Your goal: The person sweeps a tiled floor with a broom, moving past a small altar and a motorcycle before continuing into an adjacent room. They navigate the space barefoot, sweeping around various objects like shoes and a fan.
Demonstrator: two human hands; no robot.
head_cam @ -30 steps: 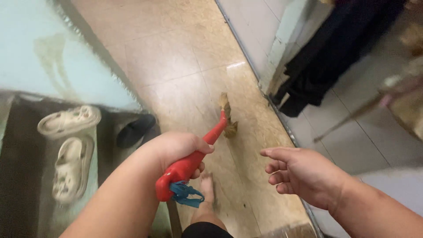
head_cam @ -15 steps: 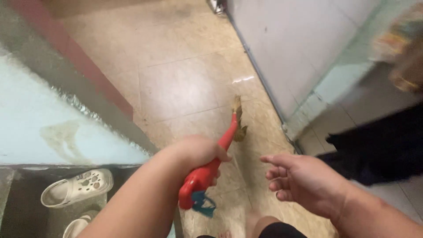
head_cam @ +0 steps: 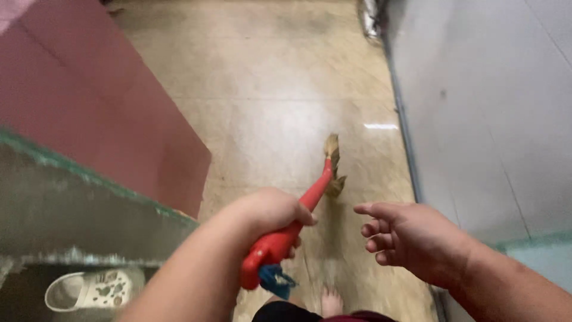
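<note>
A person's left hand [head_cam: 269, 211] is wrapped tight around the red handle of a broom [head_cam: 295, 223], fingers curled over the shaft. The handle runs from a blue loop [head_cam: 275, 280] at its near end, low in the frame, up and away to the tan bristles [head_cam: 333, 164], which rest on the beige tile floor [head_cam: 268, 89]. The right hand [head_cam: 411, 238] hangs just beside the handle, apart from it, holding nothing, its fingers loosely bent and the index finger stretched toward the broom. A bare foot [head_cam: 331, 301] shows at the bottom edge, below the hands. A pale wall [head_cam: 488, 119] lines the right side of the floor. On the left stand a dark red panel [head_cam: 101, 107] and a grey ledge with a green edge [head_cam: 71, 209]; a white clog [head_cam: 89, 289] lies under it in the lower left corner.
</note>
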